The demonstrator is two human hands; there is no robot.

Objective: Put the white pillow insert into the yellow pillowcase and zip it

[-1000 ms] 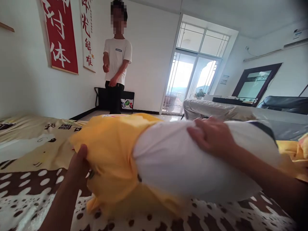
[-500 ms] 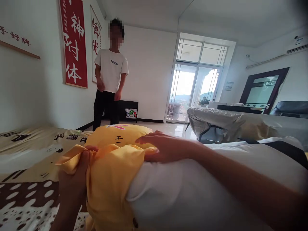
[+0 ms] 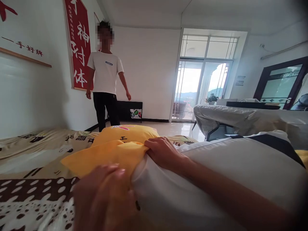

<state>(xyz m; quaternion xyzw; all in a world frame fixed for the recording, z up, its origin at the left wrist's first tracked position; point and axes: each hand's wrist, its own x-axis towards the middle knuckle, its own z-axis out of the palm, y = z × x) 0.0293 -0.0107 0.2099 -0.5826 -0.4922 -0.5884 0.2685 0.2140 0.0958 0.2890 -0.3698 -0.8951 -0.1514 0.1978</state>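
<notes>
A yellow pillowcase [image 3: 106, 155] is pulled over one end of a plump white pillow [image 3: 166, 195]. At the mouth of the case, my right hand [image 3: 166, 152] has its fingers closed on the yellow fabric, with the forearm lying across the pillow. My left hand [image 3: 103, 189] is in front of the case at the lower left, smeared by motion, so its grip cannot be made out. The case's loose corner spreads flat to the left. Just behind lies another yellow pillow [image 3: 130, 131] with a printed pattern.
Under everything is a bed with a patterned beige and brown sheet [image 3: 48, 154]. A person [image 3: 106, 73] in a white T-shirt stands beyond it. To the right are a plastic-covered table [image 3: 216, 114] and a glass sliding door [image 3: 190, 83]. Red scrolls [image 3: 80, 48] hang on the left wall.
My left hand has let go of the gathered corner and moved right and down. My right hand has closed on the case's edge. The person has shifted left, arms lowered. The view has turned slightly.
</notes>
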